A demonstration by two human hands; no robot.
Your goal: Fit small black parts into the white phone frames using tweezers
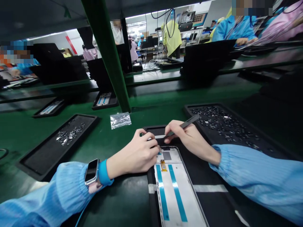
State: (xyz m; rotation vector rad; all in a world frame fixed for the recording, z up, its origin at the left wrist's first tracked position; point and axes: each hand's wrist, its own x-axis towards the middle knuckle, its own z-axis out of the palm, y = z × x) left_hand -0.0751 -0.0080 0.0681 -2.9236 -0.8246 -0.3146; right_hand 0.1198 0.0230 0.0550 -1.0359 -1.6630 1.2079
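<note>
A silvery phone frame (187, 192) lies back-up in front of me, with two blue adhesive strips and a small orange flex cable (163, 165) on it. My left hand (144, 153) is at the frame's upper left corner, its fingers curled together; whatever they may pinch is hidden. Held slantwise in my right hand (187, 137) are dark tweezers (189, 121), their tip hidden near the thumb, just beyond the frame's top edge. A watch (92, 171) and a blue wrist band (104, 172) are on my left wrist.
Under the frame is a black holder (208, 176) with white tape. Black trays of small dark parts stand left (42, 154) and right (213, 110). A clear plastic bag (120, 120) lies ahead, beside a green post (111, 60). Co-workers sit beyond the bench.
</note>
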